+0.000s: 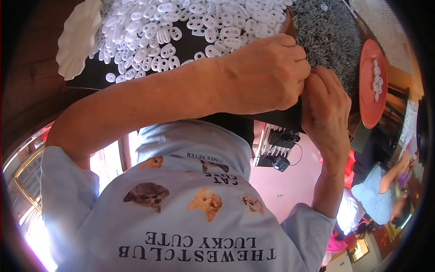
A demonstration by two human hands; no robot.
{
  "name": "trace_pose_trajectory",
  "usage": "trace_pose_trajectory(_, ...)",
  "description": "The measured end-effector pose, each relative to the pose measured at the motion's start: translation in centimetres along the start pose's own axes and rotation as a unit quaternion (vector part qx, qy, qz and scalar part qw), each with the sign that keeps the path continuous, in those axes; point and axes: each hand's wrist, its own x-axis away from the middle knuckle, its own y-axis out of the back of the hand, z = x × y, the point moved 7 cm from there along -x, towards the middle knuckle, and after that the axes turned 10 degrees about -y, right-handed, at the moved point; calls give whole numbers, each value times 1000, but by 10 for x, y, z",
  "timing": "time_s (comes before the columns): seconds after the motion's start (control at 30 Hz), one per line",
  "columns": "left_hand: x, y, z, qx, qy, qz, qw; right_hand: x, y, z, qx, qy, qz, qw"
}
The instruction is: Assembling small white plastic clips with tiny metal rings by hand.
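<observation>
Both hands, left hand (265, 75) and right hand (327, 106), pinch together at the black tray (190, 43) edge.

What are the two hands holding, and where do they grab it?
It cannot be told. The left hand and right hand pinch together at their fingertips, hiding anything tiny between them, beside the pile of white buttons.

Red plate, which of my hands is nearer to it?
Right. The right hand sits just left of the red plate, not touching; the left hand lies farther left, beyond it.
</observation>
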Motion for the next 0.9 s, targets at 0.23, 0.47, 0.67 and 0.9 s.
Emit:
trace_pose_trajectory(0.23,0,0,-1,-15,-12,9,1000,-1,0,3,0,15,-1,1000)
trace_pose_trajectory(0.47,1,1,-4,-30,-21,7,999,-1,1,6,9,22,0,1000)
trace_pose_trajectory(0.67,1,1,-6,-55,-31,3,998,-1,1,7,8,23,9,1000)
trace_pose_trajectory(0.9,1,1,-9,-80,-45,13,996,0,2,8,7,33,2,999)
